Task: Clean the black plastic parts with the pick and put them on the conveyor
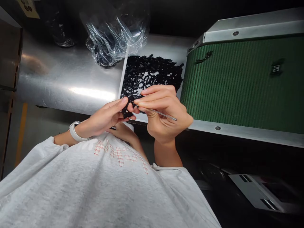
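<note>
My left hand [108, 115] is closed around a small black part [128, 109], pinched between thumb and fingers. Between the thumb and fingertips of my right hand [163, 110] is a thin metal rod-like tool [163, 114]. One end of it points back over the palm; its other end meets the black part, where my fingers hide the exact contact. Just beyond both hands spreads a heap of small black parts [154, 68] on a white surface.
At the right runs a green conveyor belt [237, 85] in a metal frame, carrying a few dark pieces [276, 68]. Clear plastic bags [116, 41] lie at the back. A bare metal tabletop [71, 76] extends left. A grey panel [256, 193] sits low at the right.
</note>
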The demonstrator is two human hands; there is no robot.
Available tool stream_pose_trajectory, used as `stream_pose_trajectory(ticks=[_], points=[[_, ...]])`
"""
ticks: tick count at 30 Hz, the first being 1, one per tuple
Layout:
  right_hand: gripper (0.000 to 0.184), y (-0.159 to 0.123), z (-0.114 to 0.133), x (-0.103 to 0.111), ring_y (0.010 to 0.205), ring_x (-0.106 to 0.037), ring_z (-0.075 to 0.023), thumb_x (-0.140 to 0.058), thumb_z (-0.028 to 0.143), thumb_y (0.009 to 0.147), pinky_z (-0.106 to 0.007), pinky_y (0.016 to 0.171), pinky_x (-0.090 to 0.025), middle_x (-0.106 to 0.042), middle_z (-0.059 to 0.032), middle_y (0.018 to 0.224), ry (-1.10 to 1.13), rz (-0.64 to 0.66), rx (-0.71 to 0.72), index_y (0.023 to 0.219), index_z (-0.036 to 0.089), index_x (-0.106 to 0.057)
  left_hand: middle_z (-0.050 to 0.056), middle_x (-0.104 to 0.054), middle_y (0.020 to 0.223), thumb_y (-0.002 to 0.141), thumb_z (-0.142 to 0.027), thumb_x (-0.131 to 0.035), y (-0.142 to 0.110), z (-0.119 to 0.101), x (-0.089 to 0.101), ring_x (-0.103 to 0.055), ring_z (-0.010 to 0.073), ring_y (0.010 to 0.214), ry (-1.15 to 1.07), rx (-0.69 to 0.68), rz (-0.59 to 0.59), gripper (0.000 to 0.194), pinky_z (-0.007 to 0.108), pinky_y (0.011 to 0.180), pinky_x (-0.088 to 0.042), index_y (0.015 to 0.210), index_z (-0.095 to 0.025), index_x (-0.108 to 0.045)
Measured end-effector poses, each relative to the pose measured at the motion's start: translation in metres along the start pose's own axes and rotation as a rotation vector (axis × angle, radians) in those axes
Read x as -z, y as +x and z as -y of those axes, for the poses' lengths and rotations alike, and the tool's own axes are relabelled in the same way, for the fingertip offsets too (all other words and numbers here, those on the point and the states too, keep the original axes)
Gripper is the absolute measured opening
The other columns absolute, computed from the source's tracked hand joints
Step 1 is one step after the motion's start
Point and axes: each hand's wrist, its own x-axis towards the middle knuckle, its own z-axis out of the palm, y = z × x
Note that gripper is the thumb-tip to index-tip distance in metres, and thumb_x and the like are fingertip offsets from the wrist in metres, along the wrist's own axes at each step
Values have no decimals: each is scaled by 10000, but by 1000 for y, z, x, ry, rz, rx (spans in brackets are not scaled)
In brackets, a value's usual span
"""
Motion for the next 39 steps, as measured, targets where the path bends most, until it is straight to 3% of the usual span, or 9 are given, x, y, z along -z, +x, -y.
stream_pose_trajectory(ticks=[8,14,17,21,27,35,39], points=[[114,1,-7,-7,689,-655,-166,-792,315,868,-359,654,-557,-682,62,687,77,-136,35,849,289,-683,23,-714,924,855,-593,-704,-2,1,-6,-666,183,930,21,41,18,425,365,959,-478,759,-188,-621],[20,-4,-4,0,814,-723,-208,-725,312,923,-410,735,-583,-731,42,769,86,-25,-38,937,315,-710,24,-701,887,870,-571,-698,0,2,-4,-664,192,933,16,39,-12,393,350,917,-477,786,-190,-646],[81,-6,-2,3,867,-748,-229,-671,256,952,-426,743,-597,-764,26,801,29,13,-40,986,312,-719,16,-691,871,874,-550,-702,0,1,-4,-646,175,891,18,31,-26,373,345,917,-471,787,-191,-655],[7,-5,-4,1,780,-722,-200,-708,274,932,-400,707,-596,-755,27,763,45,-58,-14,932,273,-715,0,-684,856,873,-548,-707,-1,0,-4,-648,149,853,11,44,-12,372,332,930,-472,784,-192,-647],[178,1,-7,-7,621,-631,-167,-766,347,891,-377,596,-555,-657,59,622,38,-168,3,775,274,-653,-1,-678,836,872,-574,-694,0,1,-5,-657,159,871,10,62,-7,393,338,933,-480,785,-196,-634],[19,-2,-5,2,772,-707,-192,-721,296,928,-391,671,-582,-758,37,775,26,-62,-8,943,287,-728,2,-684,868,874,-565,-698,3,4,-3,-636,142,871,7,0,-40,379,309,904,-479,789,-198,-650],[31,1,0,10,732,-697,-189,-740,310,914,-385,630,-565,-756,52,758,17,-126,1,944,307,-746,2,-697,917,878,-559,-698,2,0,-4,-652,133,847,-25,14,-51,378,303,880,-484,788,-196,-645]])
